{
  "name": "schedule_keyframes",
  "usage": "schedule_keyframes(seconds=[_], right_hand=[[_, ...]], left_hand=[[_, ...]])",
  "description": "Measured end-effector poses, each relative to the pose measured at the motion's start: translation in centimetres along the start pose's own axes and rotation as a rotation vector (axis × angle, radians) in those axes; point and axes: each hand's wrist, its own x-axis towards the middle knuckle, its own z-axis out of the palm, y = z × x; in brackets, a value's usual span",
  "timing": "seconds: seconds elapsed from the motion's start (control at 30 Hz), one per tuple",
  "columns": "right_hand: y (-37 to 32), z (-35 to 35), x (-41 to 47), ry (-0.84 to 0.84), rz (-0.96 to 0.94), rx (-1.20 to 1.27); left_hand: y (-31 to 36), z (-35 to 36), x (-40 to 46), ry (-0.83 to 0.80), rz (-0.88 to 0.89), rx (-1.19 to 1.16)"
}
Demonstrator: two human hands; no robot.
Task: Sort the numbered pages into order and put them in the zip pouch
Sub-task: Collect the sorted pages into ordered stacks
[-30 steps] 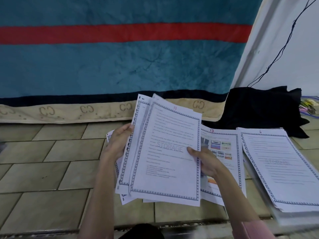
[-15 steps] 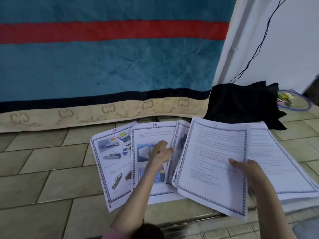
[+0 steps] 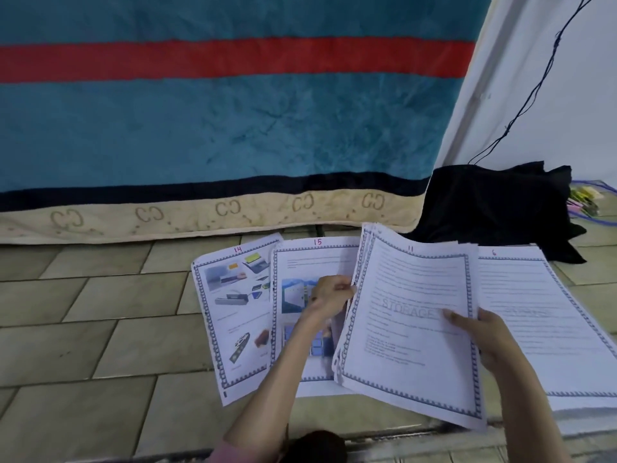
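Observation:
A stack of bordered pages with page 11 [image 3: 407,325] on top is held up between both hands. My right hand [image 3: 480,335] grips its right edge, thumb on the sheet. My left hand [image 3: 329,294] pinches the stack's left edge with curled fingers. Page 14 [image 3: 233,312] and page 15 [image 3: 310,262] lie flat on the tiled floor to the left, side by side. Page 6 [image 3: 541,315] tops another pile on the right. No zip pouch is visible.
A teal blanket with a red stripe [image 3: 233,128] hangs behind the pages down to the floor. A black cloth [image 3: 494,208] lies at the back right beside coloured cords [image 3: 587,202]. A dark cable [image 3: 534,91] runs down the white wall. Bare tiles [image 3: 83,329] spread to the left.
The held stack moved right and lower, uncovering pages 14 and 15 on the floor. My left hand slid from the stack's far side to pinch its left edge.

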Motion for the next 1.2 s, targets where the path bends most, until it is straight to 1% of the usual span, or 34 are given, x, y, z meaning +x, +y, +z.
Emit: schedule_keyframes(seconds=[0.07, 0.1, 0.17, 0.23, 0.27, 0.3, 0.37, 0.4, 0.47, 0.53, 0.6, 0.67, 0.7, 0.73, 0.83, 0.93, 1.03, 1.2], right_hand=[[-0.4, 0.4, -0.3, -0.058, -0.042, 0.039], [-0.6, 0.6, -0.3, -0.081, -0.079, 0.034], [-1.2, 1.6, -0.2, -0.147, -0.135, 0.029], [-1.8, 3.1, -0.1, -0.235, -0.157, 0.103], [-2.0, 4.1, 0.0, -0.303, -0.158, 0.123], [-2.0, 5.2, 0.2, -0.383, -0.144, 0.129], [-2.0, 7.5, 0.1, -0.468, -0.112, 0.118], [-1.6, 8.8, 0.3, -0.495, -0.094, 0.117], [-0.7, 11.2, 0.4, -0.491, -0.051, 0.082], [0.4, 13.1, 0.8, -0.441, -0.035, 0.042], [1.5, 14.0, 1.3, -0.407, -0.03, -0.01], [2.0, 14.2, 1.6, -0.402, -0.021, -0.046], [2.0, 14.1, 1.7, -0.394, -0.013, -0.057], [2.0, 14.1, 1.8, -0.389, -0.004, -0.067], [1.9, 14.0, 1.9, -0.381, 0.004, -0.083], [1.9, 14.0, 1.9, -0.383, 0.002, -0.087], [1.8, 13.8, 1.8, -0.404, -0.006, -0.087], [1.6, 13.6, 1.8, -0.483, 0.002, -0.051]], left_hand=[[-0.4, -1.8, -0.4, 0.043, 0.008, -0.128], [-0.6, -3.0, -0.7, 0.107, 0.017, -0.143], [-1.8, -5.9, -1.1, 0.36, 0.025, -0.018], [-3.4, -8.8, -1.8, 0.65, -0.058, 0.183], [-4.2, -10.1, -2.3, 0.739, -0.132, 0.267], [-4.7, -11.1, -2.9, 0.781, -0.227, 0.315], [-5.8, -12.4, -3.5, 0.785, -0.382, 0.282], [-6.2, -12.9, -3.6, 0.783, -0.418, 0.255], [-6.7, -13.5, -3.3, 0.801, -0.435, 0.219], [-7.1, -13.7, -3.2, 0.821, -0.443, 0.15], [-7.8, -14.0, -3.2, 0.852, -0.382, 0.045], [-8.4, -14.2, -3.7, 0.77, -0.26, -0.136], [-8.6, -14.7, -3.8, 0.728, -0.235, -0.197], [-8.6, -15.2, -4.1, 0.709, -0.227, -0.221], [-8.0, -16.6, -5.4, 0.753, -0.191, -0.303], [-9.1, -19.0, -8.0, 0.754, -0.153, -0.34], [-10.6, -22.2, -10.5, 0.759, -0.18, -0.374], [-12.0, -25.8, -14.4, 0.736, -0.139, -0.423]])
